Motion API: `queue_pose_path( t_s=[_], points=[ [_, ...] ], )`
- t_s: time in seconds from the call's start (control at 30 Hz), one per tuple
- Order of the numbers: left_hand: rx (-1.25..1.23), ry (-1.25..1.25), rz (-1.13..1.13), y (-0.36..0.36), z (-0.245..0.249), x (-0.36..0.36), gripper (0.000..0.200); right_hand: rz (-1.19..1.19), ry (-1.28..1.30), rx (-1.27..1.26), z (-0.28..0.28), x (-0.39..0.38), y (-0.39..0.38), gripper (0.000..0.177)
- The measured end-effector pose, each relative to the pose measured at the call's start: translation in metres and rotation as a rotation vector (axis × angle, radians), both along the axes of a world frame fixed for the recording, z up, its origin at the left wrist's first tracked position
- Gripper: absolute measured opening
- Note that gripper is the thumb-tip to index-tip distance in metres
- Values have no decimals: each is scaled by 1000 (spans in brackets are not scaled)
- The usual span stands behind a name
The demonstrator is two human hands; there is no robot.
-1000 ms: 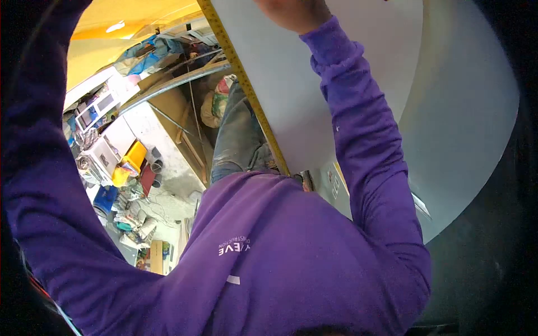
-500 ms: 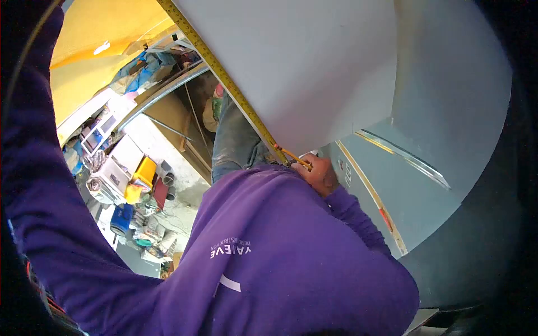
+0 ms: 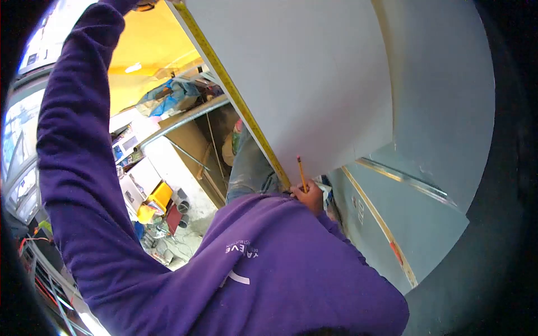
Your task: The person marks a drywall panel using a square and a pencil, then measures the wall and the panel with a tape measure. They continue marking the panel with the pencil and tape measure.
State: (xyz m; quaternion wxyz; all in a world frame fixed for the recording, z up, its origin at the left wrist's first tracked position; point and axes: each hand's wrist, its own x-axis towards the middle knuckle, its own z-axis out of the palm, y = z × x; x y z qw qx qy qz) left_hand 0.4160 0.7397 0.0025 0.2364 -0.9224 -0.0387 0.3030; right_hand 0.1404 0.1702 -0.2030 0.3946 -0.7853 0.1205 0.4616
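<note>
My right hand [image 3: 310, 197] is closed around a yellow pencil [image 3: 302, 172], whose pink eraser end points up. It sits at the lower corner of a large pale board [image 3: 297, 73], beside the near end of the tape measure's yellow blade [image 3: 230, 89]. The blade runs straight along the board's left edge to the top of the view. There, my left hand [image 3: 144, 5] is at the blade's far end, closed on the tape measure. The frame edge cuts off most of that hand, and its fingers show only in small part.
Grey-green boards [image 3: 392, 207] lean at the right, with a wood strip [image 3: 381, 229] and a metal profile [image 3: 409, 182]. At the left are a yellow sheet [image 3: 151, 42], a metal bar [image 3: 185, 120], a yellow container [image 3: 161, 196] and floor clutter. Cables [image 3: 50, 274] hang at the lower left.
My left arm has swung inward and part of my left hand now shows at the top. The pencil in my right hand has turned upright. The view has shifted.
</note>
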Motion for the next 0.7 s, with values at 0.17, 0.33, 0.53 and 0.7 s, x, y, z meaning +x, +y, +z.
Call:
queue_pose_path(
  t_s=[0.17, 0.33, 0.53, 0.7],
  points=[
    [-20, -49, -32, 5, 1, 3, 51, 101, -66, -94, -4, -3, -1, 37],
    [-232, -265, -104, 37, -22, 3, 38, 182, -67, -155, 13, 10, 11, 42],
    [-221, -195, -68, 42, -18, 4, 40, 342, -149, -58, 46, 42, 12, 35],
    [-255, -217, -98, 52, -25, 1, 41, 254, -427, 280, 67, 99, 40, 28]
  ],
)
